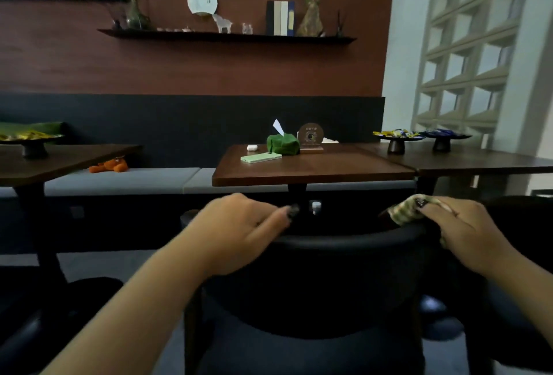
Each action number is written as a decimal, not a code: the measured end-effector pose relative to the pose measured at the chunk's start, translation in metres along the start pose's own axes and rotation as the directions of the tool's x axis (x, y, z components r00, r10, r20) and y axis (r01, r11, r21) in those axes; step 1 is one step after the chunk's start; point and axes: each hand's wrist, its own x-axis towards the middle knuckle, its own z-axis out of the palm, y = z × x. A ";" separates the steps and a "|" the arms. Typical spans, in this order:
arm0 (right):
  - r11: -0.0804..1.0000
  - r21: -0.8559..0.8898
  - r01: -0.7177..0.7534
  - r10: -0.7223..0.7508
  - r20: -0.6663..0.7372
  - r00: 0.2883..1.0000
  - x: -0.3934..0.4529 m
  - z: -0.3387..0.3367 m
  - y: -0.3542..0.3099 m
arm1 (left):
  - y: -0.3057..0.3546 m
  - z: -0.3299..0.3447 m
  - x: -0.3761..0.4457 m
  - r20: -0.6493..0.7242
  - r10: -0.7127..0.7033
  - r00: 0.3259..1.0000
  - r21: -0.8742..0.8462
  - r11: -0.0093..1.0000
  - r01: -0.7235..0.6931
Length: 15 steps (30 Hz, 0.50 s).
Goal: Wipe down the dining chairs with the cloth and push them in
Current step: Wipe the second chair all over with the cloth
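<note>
A black dining chair [335, 273] stands in front of me with its curved backrest facing me, at the near side of a dark wooden table [311, 172]. My left hand [239, 231] grips the top of the backrest at its left end, fingers curled over the rim. My right hand [466, 234] holds a green-and-cream patterned cloth [404, 211] against the backrest's right end, the cloth bunched under the fingers. The seat is hidden behind the backrest.
On the table lie a green phone [261, 157], a white earbud case [252, 147], a green tissue holder [282, 143] and a round sign [311, 138]. Another table [59, 162] stands left, a third [478, 162] right with dishes. A grey bench [119, 180] runs along the wall.
</note>
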 end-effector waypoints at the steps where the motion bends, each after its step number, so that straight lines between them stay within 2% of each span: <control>1: 1.000 -0.022 -0.012 0.012 -0.006 1.000 0.001 0.001 0.000 | -0.023 -0.002 -0.005 -0.014 -0.083 0.996 -0.008 0.997 0.083; 2: 0.997 -0.057 -0.046 0.045 -0.020 0.999 0.002 0.002 0.001 | -0.043 -0.002 -0.008 -0.036 -0.130 0.991 -0.017 0.991 0.130; 4: 0.980 -0.148 -0.131 0.125 -0.050 0.991 0.002 0.004 -0.001 | -0.067 0.008 -0.013 -0.104 -0.114 0.988 -0.007 0.994 0.114; 8: 0.920 -0.305 -0.244 0.203 -0.161 0.966 -0.006 0.018 -0.026 | -0.069 0.018 -0.012 -0.212 -0.078 0.974 0.030 0.996 0.086; 12: 0.889 -0.435 -0.143 0.045 -0.228 0.973 -0.035 0.072 -0.084 | -0.073 0.020 -0.012 -0.218 -0.088 0.972 -0.016 0.996 0.086; 15: 0.779 -0.621 -0.079 -0.135 -0.291 0.947 -0.049 0.117 -0.110 | -0.073 0.019 -0.013 -0.196 -0.093 0.976 -0.066 0.994 0.082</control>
